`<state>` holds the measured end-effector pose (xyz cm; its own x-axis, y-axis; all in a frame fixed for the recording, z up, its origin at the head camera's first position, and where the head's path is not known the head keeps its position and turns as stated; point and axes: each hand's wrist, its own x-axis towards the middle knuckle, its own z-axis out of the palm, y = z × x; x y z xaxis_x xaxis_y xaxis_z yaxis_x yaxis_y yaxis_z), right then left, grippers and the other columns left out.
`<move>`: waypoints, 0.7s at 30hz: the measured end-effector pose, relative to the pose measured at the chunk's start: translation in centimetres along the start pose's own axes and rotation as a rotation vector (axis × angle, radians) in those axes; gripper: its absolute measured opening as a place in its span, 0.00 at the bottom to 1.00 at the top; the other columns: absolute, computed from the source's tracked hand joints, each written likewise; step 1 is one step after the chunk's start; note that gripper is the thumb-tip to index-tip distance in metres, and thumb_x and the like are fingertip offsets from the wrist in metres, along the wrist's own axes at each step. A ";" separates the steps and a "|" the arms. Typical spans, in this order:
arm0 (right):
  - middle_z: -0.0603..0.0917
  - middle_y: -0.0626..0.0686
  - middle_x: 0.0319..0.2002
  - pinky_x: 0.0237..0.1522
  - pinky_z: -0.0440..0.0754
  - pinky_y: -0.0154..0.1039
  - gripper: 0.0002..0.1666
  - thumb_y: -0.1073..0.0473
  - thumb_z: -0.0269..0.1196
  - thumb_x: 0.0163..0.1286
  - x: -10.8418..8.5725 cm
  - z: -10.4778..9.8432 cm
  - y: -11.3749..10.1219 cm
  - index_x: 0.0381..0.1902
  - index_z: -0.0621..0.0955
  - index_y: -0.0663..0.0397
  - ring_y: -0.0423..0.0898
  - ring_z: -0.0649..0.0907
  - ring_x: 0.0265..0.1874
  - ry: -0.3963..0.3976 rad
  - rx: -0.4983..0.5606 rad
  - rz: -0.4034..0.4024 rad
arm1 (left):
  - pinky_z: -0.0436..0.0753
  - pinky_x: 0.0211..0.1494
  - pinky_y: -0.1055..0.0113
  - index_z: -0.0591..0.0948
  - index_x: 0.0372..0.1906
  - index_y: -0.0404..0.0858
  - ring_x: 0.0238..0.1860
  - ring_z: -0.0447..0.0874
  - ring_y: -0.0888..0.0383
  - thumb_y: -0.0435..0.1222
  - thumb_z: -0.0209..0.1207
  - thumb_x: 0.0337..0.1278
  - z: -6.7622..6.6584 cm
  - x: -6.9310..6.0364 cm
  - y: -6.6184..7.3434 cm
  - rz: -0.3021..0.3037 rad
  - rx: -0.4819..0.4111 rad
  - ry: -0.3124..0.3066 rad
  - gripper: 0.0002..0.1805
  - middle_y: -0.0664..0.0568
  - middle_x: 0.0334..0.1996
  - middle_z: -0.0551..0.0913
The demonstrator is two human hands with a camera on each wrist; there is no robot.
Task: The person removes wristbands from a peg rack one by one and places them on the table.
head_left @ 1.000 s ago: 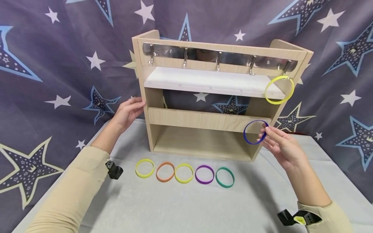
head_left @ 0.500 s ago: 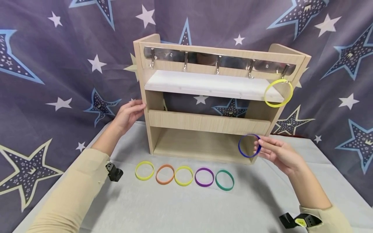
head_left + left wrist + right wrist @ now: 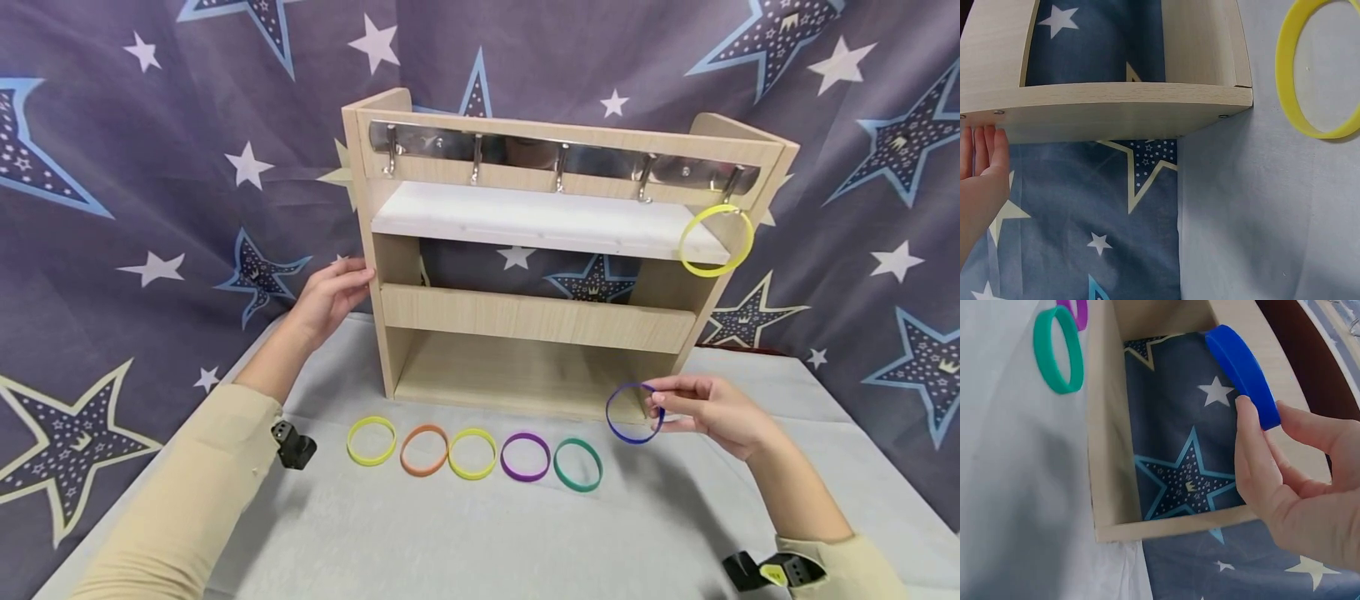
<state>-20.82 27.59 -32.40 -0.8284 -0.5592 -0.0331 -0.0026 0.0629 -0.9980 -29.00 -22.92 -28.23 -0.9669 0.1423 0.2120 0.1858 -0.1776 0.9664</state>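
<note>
Between thumb and fingers, my right hand (image 3: 716, 414) pinches a blue silicone wristband (image 3: 612, 423) near the lower right front corner of the wooden shelf rack (image 3: 540, 318). The right wrist view shows the blue wristband (image 3: 1244, 372) held by its edge. Straight fingers of my left hand (image 3: 330, 300) touch the rack's left side panel; in the left wrist view those fingertips (image 3: 1001, 140) rest against the wood. A yellow wristband (image 3: 684, 250) hangs from the rightmost metal hook (image 3: 733, 182).
On the grey tabletop (image 3: 480, 550), a row of wristbands lies before the rack: yellow (image 3: 351, 447), orange (image 3: 406, 456), another yellow (image 3: 453, 460), purple (image 3: 506, 462) and green (image 3: 559, 468). Several hooks line the metal strip (image 3: 517, 154). A star-patterned curtain (image 3: 187, 125) stands behind.
My right hand has lowered the blue wristband from the middle crossbar's height toward the tabletop, slightly to the left. The left hand stays on the side panel. The view has tilted slightly.
</note>
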 end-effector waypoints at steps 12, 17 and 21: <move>0.85 0.40 0.35 0.42 0.87 0.38 0.27 0.64 0.58 0.70 0.0 -0.6 1.3 0.57 0.68 0.83 0.36 0.85 0.37 0.072 -0.250 0.175 | 0.66 0.74 0.65 0.67 0.58 0.31 0.49 0.78 0.67 0.32 0.49 0.66 0.0 -0.1 0.2 -0.025 0.024 0.003 0.18 0.59 0.45 0.77; 0.85 0.43 0.34 0.39 0.88 0.37 0.30 0.63 0.60 0.68 0.2 -0.4 2.2 0.56 0.66 0.86 0.36 0.84 0.33 0.071 -0.312 0.224 | 0.68 0.72 0.67 0.68 0.57 0.31 0.48 0.78 0.67 0.32 0.49 0.66 0.0 -0.1 0.2 -0.019 0.018 0.002 0.17 0.60 0.44 0.78; 0.85 0.46 0.34 0.38 0.88 0.36 0.30 0.64 0.61 0.67 0.3 -0.3 2.9 0.55 0.67 0.87 0.36 0.84 0.33 0.051 -0.315 0.237 | 0.71 0.67 0.71 0.70 0.54 0.32 0.48 0.79 0.67 0.31 0.49 0.66 0.0 -0.1 0.2 -0.007 -0.001 -0.002 0.14 0.60 0.43 0.79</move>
<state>-21.23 27.91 -35.28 -0.8536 -0.4573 -0.2495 0.0265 0.4403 -0.8975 -28.92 -22.95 -28.08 -0.9677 0.1454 0.2060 0.1793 -0.1772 0.9677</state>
